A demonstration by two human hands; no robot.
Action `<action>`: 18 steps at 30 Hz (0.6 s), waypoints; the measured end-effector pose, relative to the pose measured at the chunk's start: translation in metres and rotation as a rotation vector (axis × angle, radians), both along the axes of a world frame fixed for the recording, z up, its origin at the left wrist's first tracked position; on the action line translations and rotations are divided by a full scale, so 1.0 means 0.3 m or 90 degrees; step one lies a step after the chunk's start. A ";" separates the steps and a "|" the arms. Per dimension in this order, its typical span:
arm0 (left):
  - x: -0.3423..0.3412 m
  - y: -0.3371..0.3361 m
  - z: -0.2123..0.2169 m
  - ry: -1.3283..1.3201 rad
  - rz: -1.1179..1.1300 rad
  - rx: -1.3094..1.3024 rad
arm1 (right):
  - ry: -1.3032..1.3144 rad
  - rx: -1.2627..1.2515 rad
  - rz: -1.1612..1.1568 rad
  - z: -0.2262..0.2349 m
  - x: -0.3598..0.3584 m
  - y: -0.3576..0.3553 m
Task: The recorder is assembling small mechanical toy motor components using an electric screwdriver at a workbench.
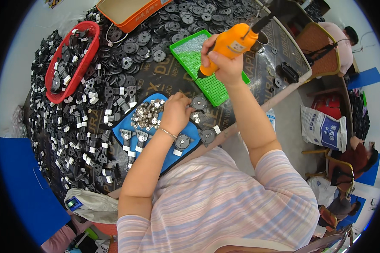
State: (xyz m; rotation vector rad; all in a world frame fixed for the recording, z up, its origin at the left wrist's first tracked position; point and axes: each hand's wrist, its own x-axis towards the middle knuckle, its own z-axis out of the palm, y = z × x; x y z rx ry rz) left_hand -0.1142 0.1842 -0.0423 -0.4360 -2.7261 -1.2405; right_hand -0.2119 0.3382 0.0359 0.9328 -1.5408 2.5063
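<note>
My right hand [226,63] is wrapped round an orange electric screwdriver [236,40]. Its dark tip points down over the green tray [218,98], which has a perforated-looking floor and many small bright pieces at its far end. On the blue mat [156,160], my left hand [177,110] has its fingers curled together beside a black round disc [199,103]; what they pinch, if anything, is hidden. Left of that hand lies a heap of small round metal parts [147,114]. Several black-and-white caster-like pieces [141,139] rest on the mat, including one with a disc [182,142] near my left wrist.
A red basket [98,42] of black-and-white parts stands at the far left, amid a wide spread of similar pieces. Black discs [173,25] pile up at the back beside an orange box [128,25]. Other people sit at the right; a white sack [323,126] stands there.
</note>
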 end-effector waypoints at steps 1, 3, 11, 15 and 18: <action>0.000 -0.002 -0.003 -0.001 0.002 0.001 | -0.007 -0.003 -0.031 -0.007 -0.002 -0.008; 0.001 -0.001 -0.002 -0.001 0.004 0.004 | 0.006 -0.010 -0.042 -0.010 -0.003 -0.011; 0.001 -0.002 0.007 -0.008 0.001 -0.003 | -0.005 0.016 -0.164 0.001 -0.014 -0.007; 0.003 -0.001 0.004 -0.014 0.002 -0.014 | -0.025 0.014 -0.176 -0.029 -0.013 -0.013; 0.003 -0.003 0.003 -0.013 -0.002 -0.019 | -0.029 0.019 -0.190 -0.026 -0.014 -0.017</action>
